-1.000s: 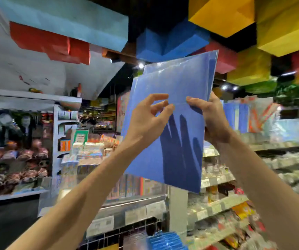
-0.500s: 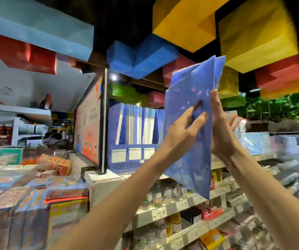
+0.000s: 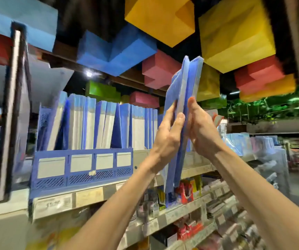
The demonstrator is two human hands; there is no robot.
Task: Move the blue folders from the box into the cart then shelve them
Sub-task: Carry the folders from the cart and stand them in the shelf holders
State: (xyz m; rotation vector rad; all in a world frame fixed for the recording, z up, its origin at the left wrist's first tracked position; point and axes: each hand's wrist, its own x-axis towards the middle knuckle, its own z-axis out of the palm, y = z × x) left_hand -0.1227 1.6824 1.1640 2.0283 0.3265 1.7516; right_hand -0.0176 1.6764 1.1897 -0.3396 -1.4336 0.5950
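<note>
A thin stack of blue folders stands upright and edge-on in front of me, held up high between both hands. My left hand grips its left face, fingers up along the plastic. My right hand holds the right face, thumb pointing up. To the left, a blue file rack on the top shelf holds several upright blue and white folders. The held stack is right of that row, apart from it. The box and the cart are out of view.
A tall dark-framed sign board stands at the shelf's left end. Lower shelves carry small packaged goods and price labels. More bluish packets lie on the top shelf to the right. Coloured blocks hang overhead.
The folders have turned from nearly face-on to edge-on and upright. My view has swung right and closer, so the file rack with its folders now fills the left middle.
</note>
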